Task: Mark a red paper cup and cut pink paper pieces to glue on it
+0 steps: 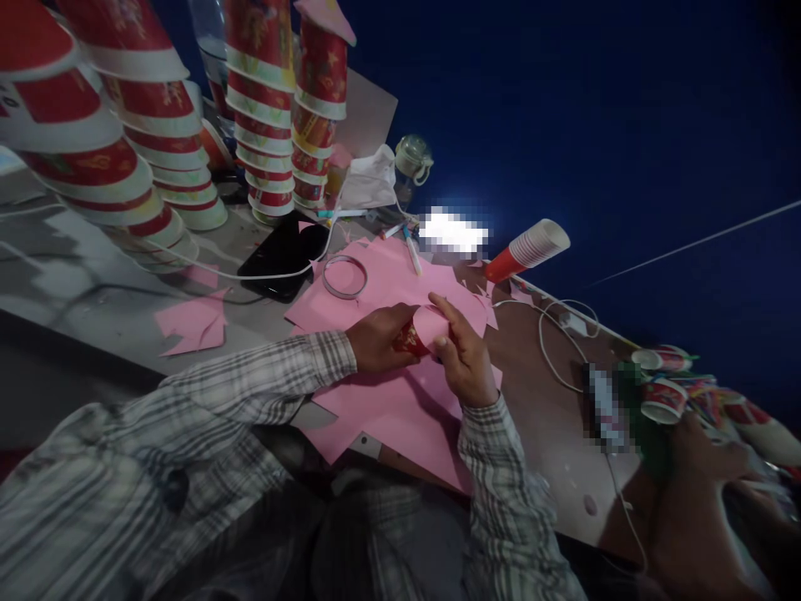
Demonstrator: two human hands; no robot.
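Note:
My left hand (pixel 383 335) is wrapped round a red paper cup (pixel 409 338) with gold print, held on its side. At the cup's right end sits a piece of pink paper (pixel 431 325), covering its mouth. My right hand (pixel 466 355) grips this end, with the thumb in front and the fingers over the top, pressing the paper against the cup. Below both hands lie overlapping pink paper sheets (pixel 394 409). A metal-looking ring (pixel 345 277) rests on them, left of the hands. Most of the cup is hidden by my fingers.
Tall stacks of red and white paper cups (pixel 259 125) stand at the back left. A black phone (pixel 284 255) with a white cable lies before them. Markers (pixel 411 250) and a leaning cup stack (pixel 529 249) are behind the sheets. Another person's arm (pixel 688 501) is at right.

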